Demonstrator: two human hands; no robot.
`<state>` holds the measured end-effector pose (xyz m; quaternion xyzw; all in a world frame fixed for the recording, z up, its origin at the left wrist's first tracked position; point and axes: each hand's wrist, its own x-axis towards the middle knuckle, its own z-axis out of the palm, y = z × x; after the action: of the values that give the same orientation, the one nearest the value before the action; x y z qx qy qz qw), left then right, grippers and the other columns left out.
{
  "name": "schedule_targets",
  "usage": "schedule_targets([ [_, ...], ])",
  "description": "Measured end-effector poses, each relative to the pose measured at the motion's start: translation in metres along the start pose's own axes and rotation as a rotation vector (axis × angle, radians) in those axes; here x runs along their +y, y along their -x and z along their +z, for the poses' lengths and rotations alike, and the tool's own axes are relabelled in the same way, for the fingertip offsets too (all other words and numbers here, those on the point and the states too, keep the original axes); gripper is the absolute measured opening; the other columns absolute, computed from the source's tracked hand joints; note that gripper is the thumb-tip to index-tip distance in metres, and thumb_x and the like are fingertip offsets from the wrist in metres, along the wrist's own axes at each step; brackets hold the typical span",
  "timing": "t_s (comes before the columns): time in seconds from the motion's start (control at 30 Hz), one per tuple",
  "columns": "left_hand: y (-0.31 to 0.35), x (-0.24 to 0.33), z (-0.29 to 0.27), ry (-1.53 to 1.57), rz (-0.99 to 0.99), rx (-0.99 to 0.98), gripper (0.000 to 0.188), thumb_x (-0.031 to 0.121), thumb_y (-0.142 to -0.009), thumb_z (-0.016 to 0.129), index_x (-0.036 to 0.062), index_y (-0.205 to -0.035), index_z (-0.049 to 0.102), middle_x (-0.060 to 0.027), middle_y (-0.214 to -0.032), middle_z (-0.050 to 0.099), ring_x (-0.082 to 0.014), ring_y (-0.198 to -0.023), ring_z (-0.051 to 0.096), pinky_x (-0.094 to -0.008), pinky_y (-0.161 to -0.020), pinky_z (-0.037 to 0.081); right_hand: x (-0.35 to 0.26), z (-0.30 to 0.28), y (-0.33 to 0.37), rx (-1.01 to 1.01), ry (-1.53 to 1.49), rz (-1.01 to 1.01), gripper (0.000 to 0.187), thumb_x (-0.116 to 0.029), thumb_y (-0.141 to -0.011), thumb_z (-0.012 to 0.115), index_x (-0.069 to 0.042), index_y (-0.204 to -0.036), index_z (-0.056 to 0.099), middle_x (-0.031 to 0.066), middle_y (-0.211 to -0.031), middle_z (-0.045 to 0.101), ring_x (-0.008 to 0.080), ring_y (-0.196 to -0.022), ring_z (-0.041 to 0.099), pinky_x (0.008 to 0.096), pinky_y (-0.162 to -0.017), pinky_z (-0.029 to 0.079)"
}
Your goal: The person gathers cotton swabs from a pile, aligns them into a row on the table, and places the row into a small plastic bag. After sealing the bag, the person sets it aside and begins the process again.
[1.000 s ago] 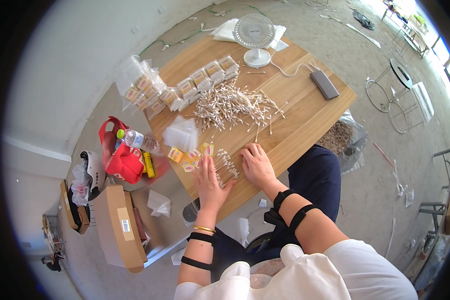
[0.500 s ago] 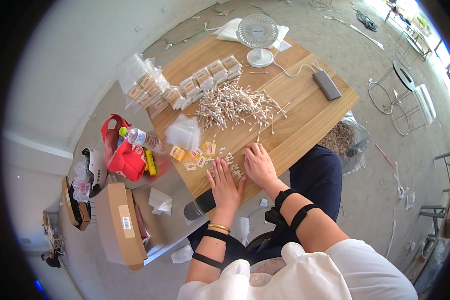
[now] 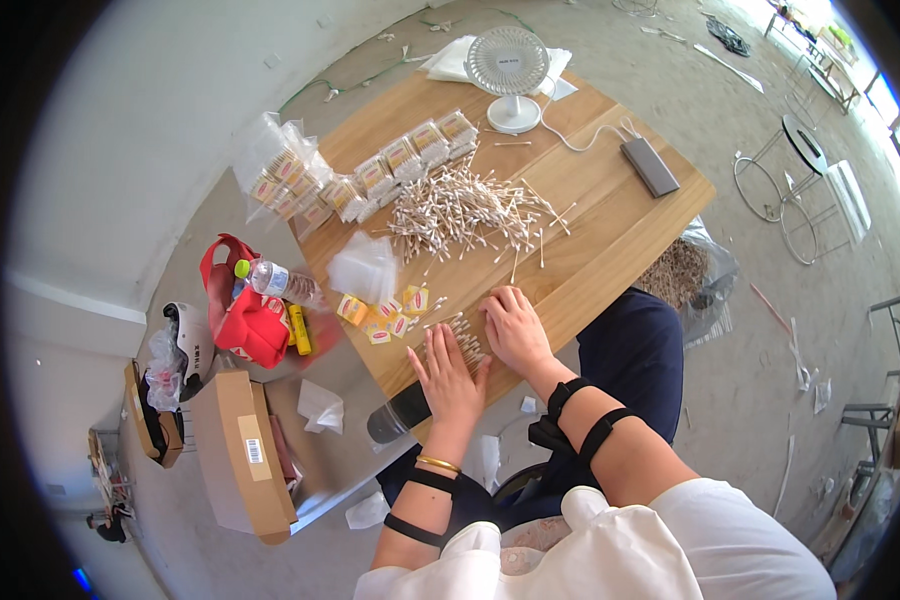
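My left hand (image 3: 451, 375) lies flat, fingers spread, on a small bunch of cotton swabs (image 3: 457, 334) at the near edge of the wooden table (image 3: 610, 225). My right hand (image 3: 515, 327) rests palm-down right beside it, touching the same bunch. A big loose pile of cotton swabs (image 3: 465, 207) lies in the middle of the table. Small yellow packets (image 3: 385, 313) sit just left of my hands. A stack of clear plastic bags (image 3: 366, 266) lies behind them.
Filled swab packs (image 3: 410, 158) line the far left edge, with a bag of more packs (image 3: 280, 178). A white desk fan (image 3: 508, 68) and grey power bank (image 3: 650, 166) stand far right. On the floor left: red bag (image 3: 250, 325), water bottle (image 3: 275, 281), cardboard box (image 3: 242, 450).
My left hand slid right and forward from the table's near-left edge to join my right hand on the small swab bunch. The right hand barely moved.
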<state>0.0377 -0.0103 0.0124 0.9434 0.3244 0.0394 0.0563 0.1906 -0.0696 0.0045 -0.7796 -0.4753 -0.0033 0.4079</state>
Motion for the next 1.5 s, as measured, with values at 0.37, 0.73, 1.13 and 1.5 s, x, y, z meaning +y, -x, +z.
schedule_targets([
  [0.37, 0.001, 0.0, 0.007, 0.005, -0.009, 0.029, 0.09, 0.059, -0.101, 0.042, -0.0066, -0.158, 0.018, -0.0247, -0.166, 0.02, -0.0356, -0.157, 0.013, -0.06, -0.124, 0.001, 0.0, 0.001, -0.001, -0.003, -0.001, -0.012, 0.018, -0.006, -0.085, 0.062, -0.004, -0.103, 0.061, 0.0133, -0.109, 0.056, 0.0327, -0.111, 0.054, 0.0424, -0.099, 0.047],
  [0.73, -0.019, -0.01, -0.006, 0.038, 0.048, 0.048, 0.079, 0.056, -0.104, 0.038, -0.005, -0.154, 0.032, -0.0197, -0.161, 0.033, -0.0329, -0.152, 0.028, -0.06, -0.125, 0.005, -0.001, 0.0, -0.002, -0.035, -0.003, 0.018, 0.019, -0.008, -0.086, 0.061, -0.003, -0.104, 0.062, 0.014, -0.111, 0.056, 0.0333, -0.113, 0.054, 0.043, -0.1, 0.046],
  [1.13, -0.06, -0.043, -0.014, 0.119, -0.028, 0.275, 0.061, 0.044, -0.102, 0.047, 0.0, -0.145, 0.046, -0.0164, -0.143, 0.047, -0.0361, -0.138, 0.042, -0.0635, -0.121, 0.016, 0.002, -0.003, -0.002, -0.021, 0.008, 0.024, 0.016, -0.008, -0.087, 0.061, -0.003, -0.103, 0.062, 0.0138, -0.11, 0.056, 0.0329, -0.114, 0.054, 0.0428, -0.101, 0.046],
  [1.5, -0.088, -0.078, -0.006, 0.081, -0.123, 0.256, 0.012, 0.014, -0.087, 0.067, 0.0131, -0.097, 0.061, -0.0063, -0.105, 0.057, -0.0281, -0.106, 0.054, -0.046, -0.096, 0.037, -0.005, -0.001, -0.003, -0.016, 0.01, 0.007, 0.015, -0.01, -0.09, 0.061, -0.003, -0.103, 0.061, 0.0131, -0.111, 0.056, 0.0319, -0.114, 0.054, 0.0417, -0.102, 0.046],
])
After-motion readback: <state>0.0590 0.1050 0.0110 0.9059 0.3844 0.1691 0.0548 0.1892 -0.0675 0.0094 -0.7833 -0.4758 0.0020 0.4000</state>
